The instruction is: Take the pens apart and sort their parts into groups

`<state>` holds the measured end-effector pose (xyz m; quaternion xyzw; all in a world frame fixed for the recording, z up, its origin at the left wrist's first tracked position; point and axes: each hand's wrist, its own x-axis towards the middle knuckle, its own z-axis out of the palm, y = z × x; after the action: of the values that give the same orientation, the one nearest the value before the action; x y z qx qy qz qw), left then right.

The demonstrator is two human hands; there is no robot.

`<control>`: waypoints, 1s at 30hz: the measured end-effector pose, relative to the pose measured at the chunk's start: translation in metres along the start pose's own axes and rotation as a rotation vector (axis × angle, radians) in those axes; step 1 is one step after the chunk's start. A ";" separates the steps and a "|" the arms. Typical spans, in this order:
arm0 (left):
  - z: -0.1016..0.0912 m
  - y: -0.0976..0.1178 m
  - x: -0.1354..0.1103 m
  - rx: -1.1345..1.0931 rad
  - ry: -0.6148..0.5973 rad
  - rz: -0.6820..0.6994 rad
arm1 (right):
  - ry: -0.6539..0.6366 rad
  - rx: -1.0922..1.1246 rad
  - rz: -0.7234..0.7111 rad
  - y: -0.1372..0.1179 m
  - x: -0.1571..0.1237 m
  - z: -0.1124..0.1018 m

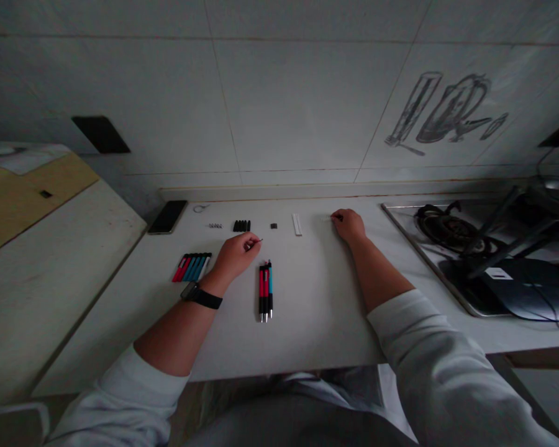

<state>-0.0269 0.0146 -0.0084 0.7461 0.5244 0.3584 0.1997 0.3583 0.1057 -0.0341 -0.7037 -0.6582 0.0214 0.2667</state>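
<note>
My left hand, with a watch on its wrist, is closed in a pinch, and a small dark pen part sticks out from the fingertips. My right hand rests at the back of the counter with fingertips together beside some tiny clear pieces; whatever it pinches is too small to make out. Between the hands lie white refill tubes and small dark pieces. Several black grips and springs lie behind my left hand. Assembled pens, red, blue and black, lie side by side in front.
Red, blue and white pen barrels lie in a row left of my left hand. A phone and a thin looped item are at the back left. To the right stands a gas stove with a dark rack on it.
</note>
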 end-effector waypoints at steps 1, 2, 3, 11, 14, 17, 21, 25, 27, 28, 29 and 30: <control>0.000 0.000 0.000 0.001 -0.002 0.002 | 0.003 -0.007 -0.003 0.000 0.000 0.000; 0.000 0.000 0.000 0.002 -0.005 0.004 | 0.005 -0.012 -0.005 -0.001 -0.001 0.000; 0.000 0.000 0.000 0.003 -0.006 0.006 | 0.006 -0.014 -0.006 -0.001 -0.001 0.000; -0.001 0.001 0.000 -0.004 -0.018 0.014 | -0.039 0.007 -0.008 -0.001 -0.002 -0.004; -0.001 0.001 0.000 -0.004 -0.021 0.012 | -0.038 0.024 -0.012 0.000 -0.003 -0.006; -0.001 0.002 0.001 -0.011 -0.017 0.013 | 0.007 0.075 0.009 -0.001 -0.005 -0.011; -0.001 0.006 0.000 -0.053 -0.007 0.050 | 0.175 0.210 0.004 -0.021 -0.011 -0.022; -0.001 0.014 -0.002 -0.080 0.015 0.144 | 0.181 0.384 -0.175 -0.075 -0.033 -0.026; -0.002 0.017 -0.003 -0.061 0.018 0.188 | 0.034 0.476 -0.295 -0.108 -0.052 -0.024; -0.002 0.018 -0.003 -0.047 0.020 0.206 | -0.053 0.513 -0.340 -0.124 -0.063 -0.022; -0.003 0.019 -0.004 -0.034 0.022 0.221 | -0.134 0.547 -0.372 -0.137 -0.073 -0.019; -0.003 0.020 -0.004 -0.022 0.026 0.232 | -0.196 0.575 -0.398 -0.149 -0.082 -0.016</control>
<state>-0.0169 0.0035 0.0061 0.7947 0.4333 0.3945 0.1581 0.2172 0.0220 0.0136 -0.4528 -0.7716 0.2207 0.3884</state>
